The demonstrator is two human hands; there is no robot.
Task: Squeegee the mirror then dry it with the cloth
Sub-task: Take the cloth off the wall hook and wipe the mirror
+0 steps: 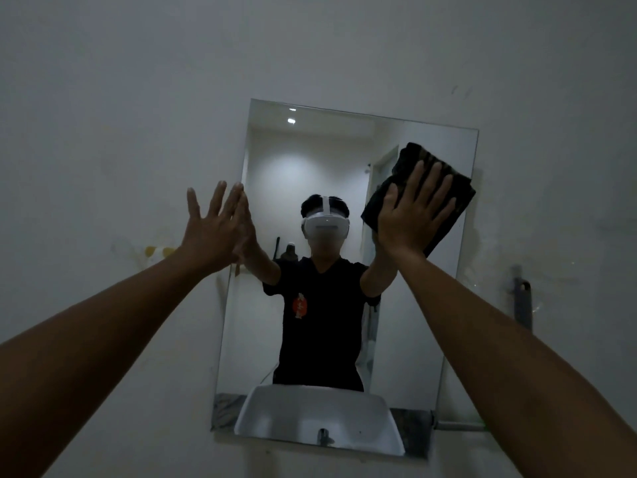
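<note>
A frameless rectangular mirror (310, 160) hangs on the wall ahead. My right hand (412, 215) lies flat, fingers spread, pressing a folded dark cloth (455, 188) against the mirror's upper right part. My left hand (213, 229) is open with fingers apart, its fingertips resting at the mirror's left edge, holding nothing. No squeegee can be seen in either hand. The mirror reflects me in a dark shirt and a white headset, with both arms raised.
The mirror's lower part reflects a white washbasin (320, 419) with a tap. A grey hook bracket (522, 298) is fixed to the wall right of the mirror. A pipe stub (458, 425) sticks out at the mirror's lower right. Yellowish marks (158, 251) sit on the wall at left.
</note>
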